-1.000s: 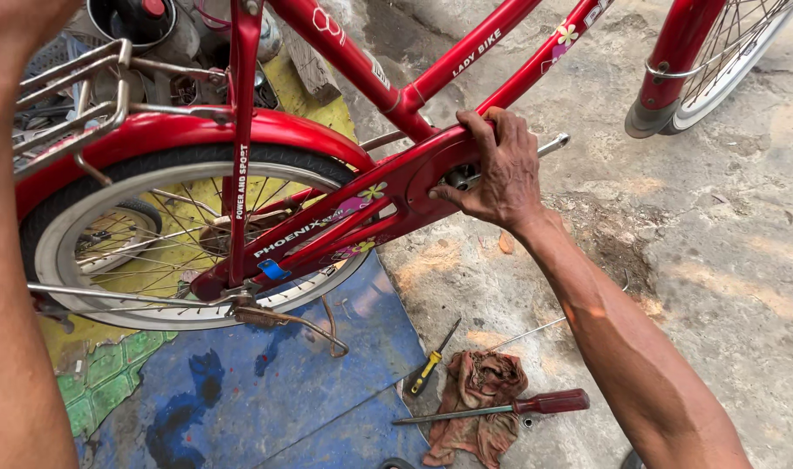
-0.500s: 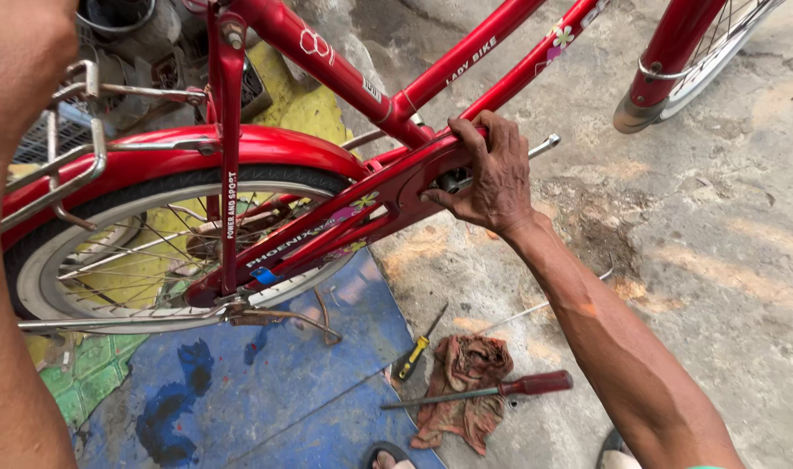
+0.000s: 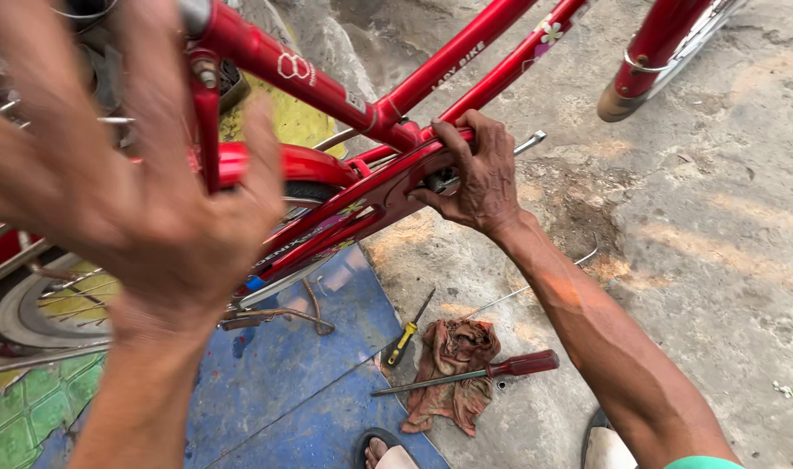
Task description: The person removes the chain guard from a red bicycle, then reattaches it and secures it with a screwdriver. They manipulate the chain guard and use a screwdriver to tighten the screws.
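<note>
My right hand (image 3: 479,178) is clamped on the red bike frame (image 3: 466,65), fingers curled over the tube right where the chain guard (image 3: 361,204) meets the crank area. My left hand (image 3: 144,174) is spread open, fingers apart, close to the camera in front of the rear fender (image 3: 305,165), gripping nothing that I can see. On the concrete below: yellow-handled screwdriver (image 3: 407,334), red-handled screwdriver (image 3: 474,372) lying across a dirty rag (image 3: 453,369), next to the blue mat (image 3: 283,391).
</note>
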